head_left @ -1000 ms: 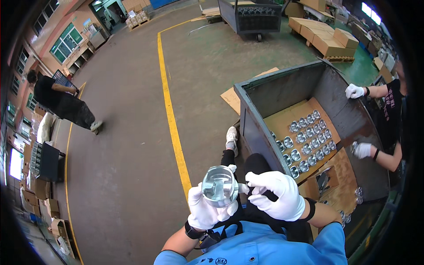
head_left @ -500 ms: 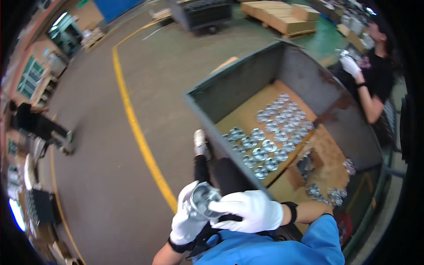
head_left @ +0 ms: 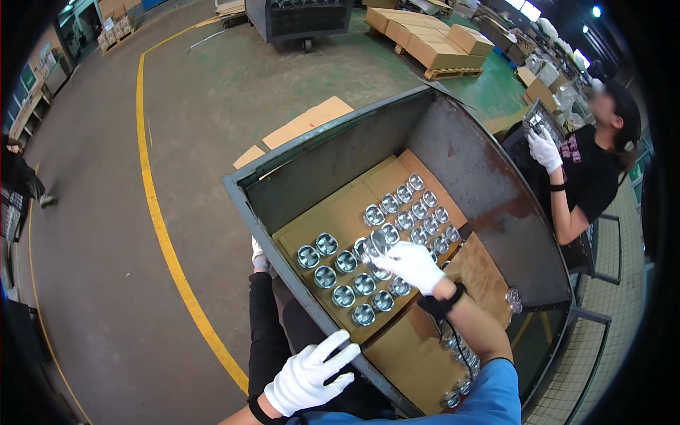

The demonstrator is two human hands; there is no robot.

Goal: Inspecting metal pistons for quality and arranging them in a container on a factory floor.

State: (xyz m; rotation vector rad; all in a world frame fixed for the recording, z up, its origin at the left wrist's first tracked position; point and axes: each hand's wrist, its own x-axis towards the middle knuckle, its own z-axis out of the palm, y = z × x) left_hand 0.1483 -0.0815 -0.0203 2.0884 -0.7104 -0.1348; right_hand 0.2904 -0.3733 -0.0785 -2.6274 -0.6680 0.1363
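Observation:
My right hand (head_left: 412,266), in a white glove, reaches over the metal bin (head_left: 283,265) and grips a shiny piston (head_left: 379,243) at its fingertips. That piston is held tilted just above other pistons (head_left: 344,296) standing in rows on the cardboard sheet (head_left: 297,230). How much it touches them I cannot tell. My left hand (head_left: 312,375), also white-gloved, holds nothing; its fingers are spread at the bin's near rim.
More pistons (head_left: 451,399) lie at the bin's near right, beside a brown sheet (head_left: 484,280). A co-worker (head_left: 595,170) with white gloves handles metal parts beyond the right wall. Cartons (head_left: 425,46) on a pallet and another bin (head_left: 297,21) stand behind.
My hands were together at my body around a piston; now they are apart. My right hand has moved out over the rows with a piston, my left to the rim.

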